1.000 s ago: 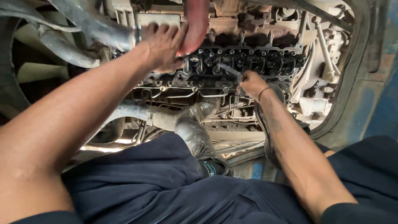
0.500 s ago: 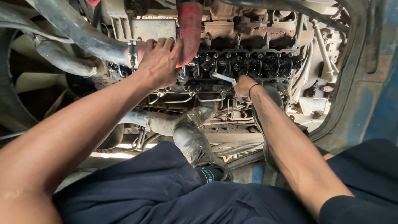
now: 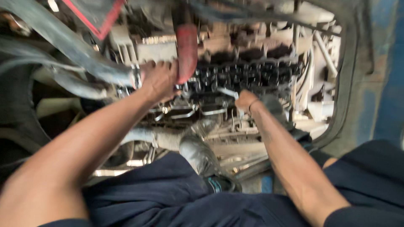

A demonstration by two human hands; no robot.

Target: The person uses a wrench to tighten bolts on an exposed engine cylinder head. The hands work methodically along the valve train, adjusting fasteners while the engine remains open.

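Metal wrench, perhaps angled, lies on dark engine top.

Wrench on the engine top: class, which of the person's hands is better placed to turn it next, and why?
Right. The right hand already grips the wrench over the engine top. The left hand rests by the red hose, seemingly bracing.
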